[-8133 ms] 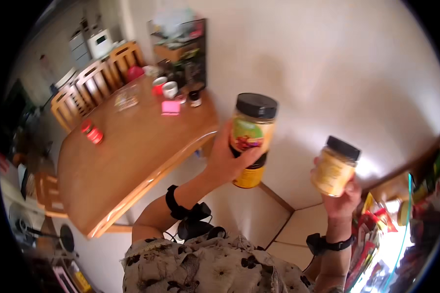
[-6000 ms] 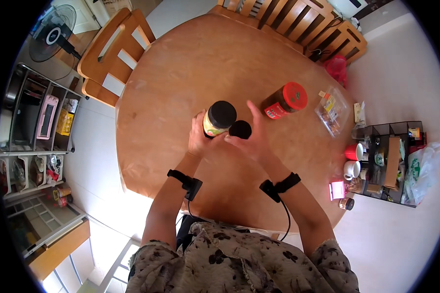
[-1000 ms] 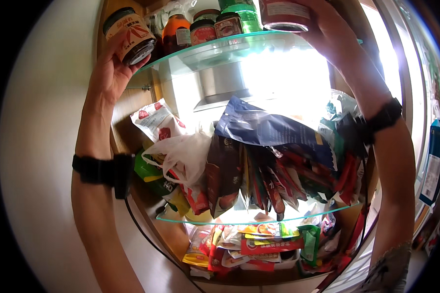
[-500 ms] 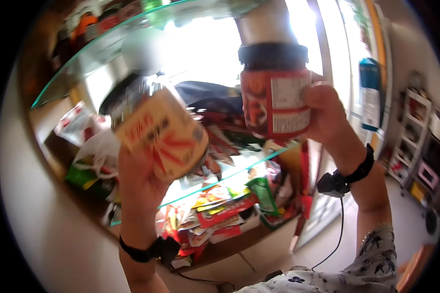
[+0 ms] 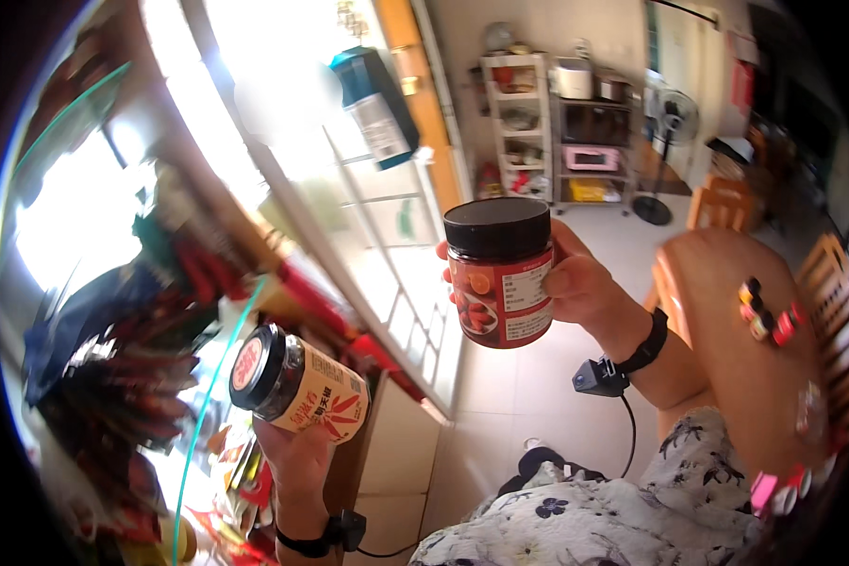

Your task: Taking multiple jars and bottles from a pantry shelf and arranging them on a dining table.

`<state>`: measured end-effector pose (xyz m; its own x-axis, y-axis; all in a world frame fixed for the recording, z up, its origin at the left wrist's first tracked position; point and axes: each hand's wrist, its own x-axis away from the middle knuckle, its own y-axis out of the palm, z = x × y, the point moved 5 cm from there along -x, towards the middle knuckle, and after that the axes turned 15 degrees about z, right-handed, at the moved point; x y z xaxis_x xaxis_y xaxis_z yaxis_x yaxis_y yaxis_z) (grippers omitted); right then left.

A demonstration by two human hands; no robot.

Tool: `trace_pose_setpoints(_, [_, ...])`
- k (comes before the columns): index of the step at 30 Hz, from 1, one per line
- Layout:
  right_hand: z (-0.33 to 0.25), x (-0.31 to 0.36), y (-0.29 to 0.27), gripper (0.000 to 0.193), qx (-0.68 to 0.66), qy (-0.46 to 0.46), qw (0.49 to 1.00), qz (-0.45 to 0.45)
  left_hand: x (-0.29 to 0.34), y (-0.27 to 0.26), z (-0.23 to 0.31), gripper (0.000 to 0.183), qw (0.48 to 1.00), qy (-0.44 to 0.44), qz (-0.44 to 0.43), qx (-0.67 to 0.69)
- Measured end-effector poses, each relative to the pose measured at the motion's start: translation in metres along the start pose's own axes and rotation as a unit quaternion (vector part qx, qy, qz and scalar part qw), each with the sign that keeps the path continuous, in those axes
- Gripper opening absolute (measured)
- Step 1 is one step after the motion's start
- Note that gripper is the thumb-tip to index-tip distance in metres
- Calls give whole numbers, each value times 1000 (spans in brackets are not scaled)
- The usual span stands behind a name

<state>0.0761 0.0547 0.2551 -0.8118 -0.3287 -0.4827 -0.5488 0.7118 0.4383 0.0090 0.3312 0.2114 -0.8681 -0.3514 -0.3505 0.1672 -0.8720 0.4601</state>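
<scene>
Tilted to the left, a glass jar (image 5: 325, 389) with a black lid and a cream label with red chillies is gripped in my left hand (image 5: 295, 462). My right hand (image 5: 590, 283) is wrapped round a red-labelled jar (image 5: 500, 278) with a wide black lid, held nearly upright at mid-view. Some fingertips show past its left side; the rest are hidden behind it. Both jars are in the air and apart from each other. Each wrist wears a black strap with a small device and cable.
Glass shelves (image 5: 193, 434) crowded with packets stand at the left, beside a bright lattice door (image 5: 396, 274). A wooden table (image 5: 726, 377) holds several small jars (image 5: 759, 316) at the right. Farther back are a white rack (image 5: 519, 123) and a standing fan (image 5: 670, 141).
My view has swung right, from the shelves toward the room and table. Both jars stay in my hands; the chilli jar now sits lower and the red-labelled one is nearer mid-view.
</scene>
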Motion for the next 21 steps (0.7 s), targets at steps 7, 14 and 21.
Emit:
trace_pose_setpoints(7, [-35,77,-119,68,-13,-39,996,78,18,92,-100,64,992,-104,-78,-8])
trace_pose_setpoints(14, [-43,160,-248,82,147,-12,929,340,27,190,-223,62,976,-173,-125,-51])
trace_pose_setpoints(21, [-62,296,-371,74,179,22,819,544,83,344,-339,44,915,-172,-352,-100])
